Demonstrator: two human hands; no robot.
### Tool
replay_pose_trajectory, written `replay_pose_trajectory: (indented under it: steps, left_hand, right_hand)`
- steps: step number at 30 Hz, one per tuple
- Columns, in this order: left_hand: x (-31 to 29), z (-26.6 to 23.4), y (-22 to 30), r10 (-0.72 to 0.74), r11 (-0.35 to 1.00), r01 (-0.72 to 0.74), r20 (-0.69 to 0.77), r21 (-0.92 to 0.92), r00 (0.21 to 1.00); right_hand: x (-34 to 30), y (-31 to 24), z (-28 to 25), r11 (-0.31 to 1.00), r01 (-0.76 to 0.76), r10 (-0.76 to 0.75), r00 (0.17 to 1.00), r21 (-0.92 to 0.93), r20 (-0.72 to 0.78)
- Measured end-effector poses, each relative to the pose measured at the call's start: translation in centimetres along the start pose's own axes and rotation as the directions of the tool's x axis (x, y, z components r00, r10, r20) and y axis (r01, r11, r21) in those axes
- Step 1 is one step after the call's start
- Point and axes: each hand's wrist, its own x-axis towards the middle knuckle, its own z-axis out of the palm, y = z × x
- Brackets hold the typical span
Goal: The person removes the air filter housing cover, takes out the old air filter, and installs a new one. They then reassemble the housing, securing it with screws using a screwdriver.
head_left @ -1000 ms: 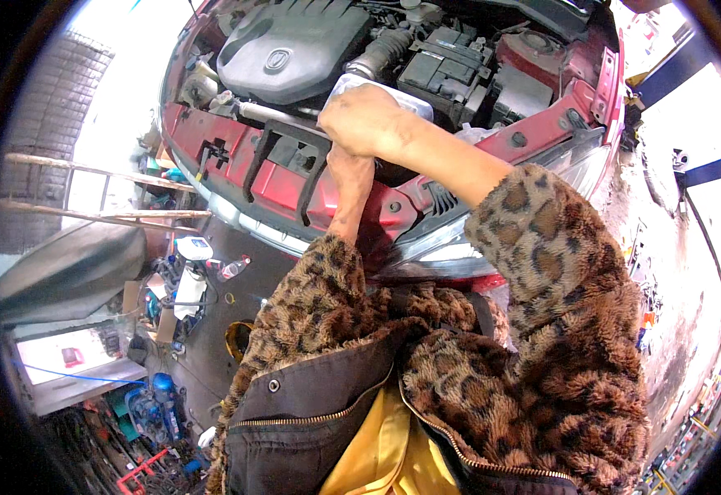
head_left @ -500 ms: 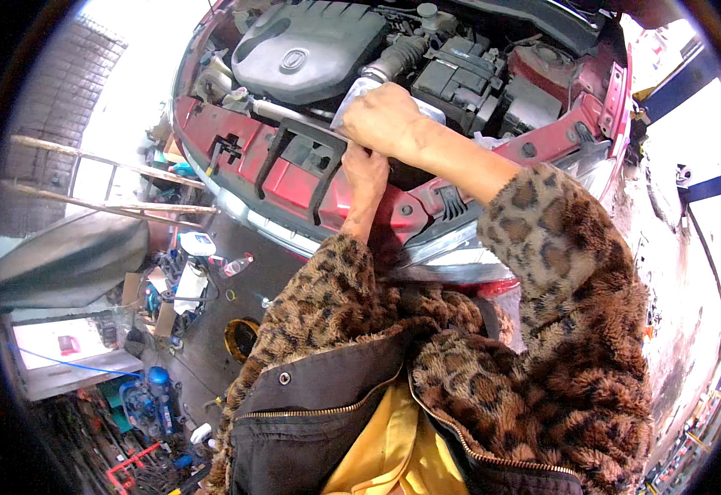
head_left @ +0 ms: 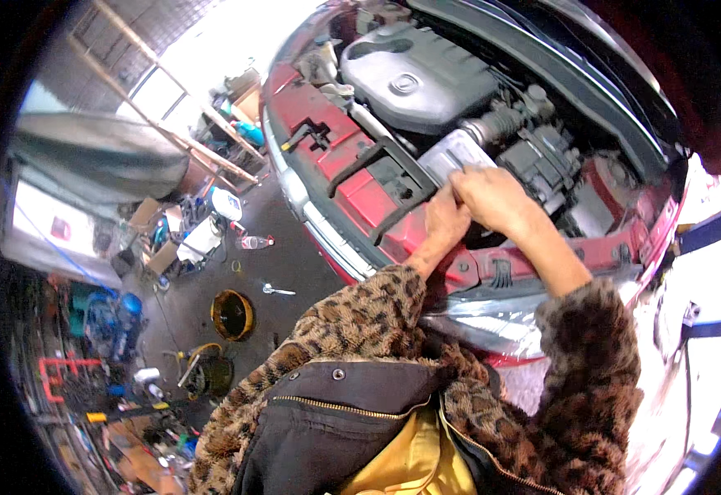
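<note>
Both my hands are over the front of an open engine bay, close together. My right hand [head_left: 496,200] is closed at the near end of a silvery-grey, box-shaped thing [head_left: 457,157], whose kind I cannot make out. Just left of it and lower, my left hand [head_left: 446,219] has its fingers curled in against the right hand; what they hold, if anything, is hidden. The box-shaped thing lies between the grey engine cover [head_left: 418,78] and the red front panel [head_left: 360,202]. A black bracket-shaped duct [head_left: 393,157] sits on that panel, left of my hands.
Right of the box-shaped thing are a ribbed black air hose [head_left: 492,124] and a black battery-like box [head_left: 542,161]. On the floor at left lie a yellow-rimmed round pan [head_left: 232,315], a wrench-like tool [head_left: 279,289] and a clear plastic bottle [head_left: 255,242]. A blue lift arm [head_left: 715,227] stands at right.
The view has turned, so the car now sits farther right and tilted. My right hand has drawn back from above the box-shaped thing, showing more of its top. My left hand stays beside it.
</note>
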Motion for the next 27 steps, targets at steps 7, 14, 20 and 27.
replay_pose_trajectory:
  steps: [7, 14, 20, 27]
  left_hand:
    - [-0.2, 0.2, 0.5, 0.002, 0.997, -0.002, 0.003, 0.078, 1.000]
    - [-0.5, -0.3, 2.0, 0.006, 0.995, -0.008, 0.022, 0.099, 1.000]
    - [-0.4, 0.1, 1.2, 0.094, 0.995, -0.092, -0.076, 0.039, 0.993]
    - [-0.6, -0.2, 1.7, 0.018, 0.995, -0.016, -0.028, 0.097, 0.999]
  right_hand:
    - [0.4, -0.2, 1.0, 0.969, -0.151, 0.144, 0.988, -0.198, -0.050]
    - [0.2, -0.2, 0.1, 0.971, -0.214, 0.215, 0.977, -0.110, 0.001]
    - [0.3, 1.3, 0.7, 0.993, -0.065, 0.054, 0.992, -0.094, -0.118]
    - [0.0, -0.4, -0.4, 0.950, -0.290, 0.292, 0.956, -0.114, 0.007]
